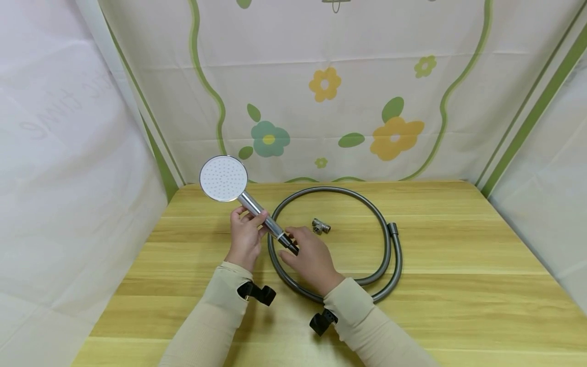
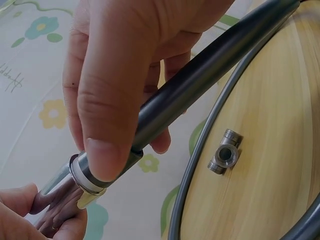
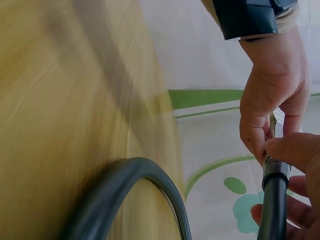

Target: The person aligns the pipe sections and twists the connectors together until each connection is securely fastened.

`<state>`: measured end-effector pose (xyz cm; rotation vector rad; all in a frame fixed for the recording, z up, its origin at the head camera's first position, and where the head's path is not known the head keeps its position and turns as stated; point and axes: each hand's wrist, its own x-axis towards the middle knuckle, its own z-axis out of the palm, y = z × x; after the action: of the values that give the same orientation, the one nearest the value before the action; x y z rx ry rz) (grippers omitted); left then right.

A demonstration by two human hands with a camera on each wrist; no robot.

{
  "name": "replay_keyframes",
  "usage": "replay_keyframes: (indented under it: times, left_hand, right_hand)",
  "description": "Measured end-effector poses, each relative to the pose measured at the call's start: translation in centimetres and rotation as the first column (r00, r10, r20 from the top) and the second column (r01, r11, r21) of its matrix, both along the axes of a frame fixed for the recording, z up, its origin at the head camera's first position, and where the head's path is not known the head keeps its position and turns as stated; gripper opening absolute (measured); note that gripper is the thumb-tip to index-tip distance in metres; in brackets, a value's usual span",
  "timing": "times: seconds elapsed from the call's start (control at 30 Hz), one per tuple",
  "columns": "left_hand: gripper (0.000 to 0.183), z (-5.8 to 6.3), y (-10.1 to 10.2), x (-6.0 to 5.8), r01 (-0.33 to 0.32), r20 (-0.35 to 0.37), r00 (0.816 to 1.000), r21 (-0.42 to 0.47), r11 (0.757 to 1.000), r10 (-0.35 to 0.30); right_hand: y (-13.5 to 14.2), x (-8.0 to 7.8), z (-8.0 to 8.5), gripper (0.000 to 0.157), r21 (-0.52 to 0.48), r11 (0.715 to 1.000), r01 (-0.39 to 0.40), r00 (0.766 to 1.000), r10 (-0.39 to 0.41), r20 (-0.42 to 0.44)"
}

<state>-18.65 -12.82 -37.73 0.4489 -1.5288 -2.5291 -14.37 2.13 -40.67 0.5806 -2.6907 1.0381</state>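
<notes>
A handheld shower head (image 1: 223, 178) with a round white spray face and a chrome handle is held up over the table, tilted so that its face sits at the upper left. My left hand (image 1: 245, 237) grips the handle between thumb and fingers. At the handle's lower end my right hand (image 1: 314, 260) pinches the dark collar of a grey shower hose (image 2: 187, 75), thumb on the near side and fingers behind. In the left wrist view the collar meets a white ring on the handle. Whether the threads are engaged is hidden.
The hose loops across the wooden table (image 1: 458, 244), its other end fitting (image 1: 393, 229) lying to the right. Inside the loop lies a small metal tee fitting (image 1: 321, 226). A flower-printed white cloth (image 1: 293, 102) hangs behind the table, with white cloth at both sides.
</notes>
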Motion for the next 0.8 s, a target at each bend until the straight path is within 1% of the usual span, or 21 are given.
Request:
replay_keyframes:
  times: [0.4,0.8]
  left_hand:
    - [0.054,-0.02,0.06,-0.05,-0.009,0.004,1.0,0.002,1.0,0.009]
    - [0.052,0.06,0.12,0.08,-0.016,0.003,1.0,-0.003,1.0,0.016]
  right_hand:
    - [-0.26,0.21,-0.5,0.039,0.01,0.999,0.046,0.996,-0.045,-0.073]
    - [-0.4,0.35,-0.51,0.032,0.017,0.998,0.059,0.989,-0.056,-0.136]
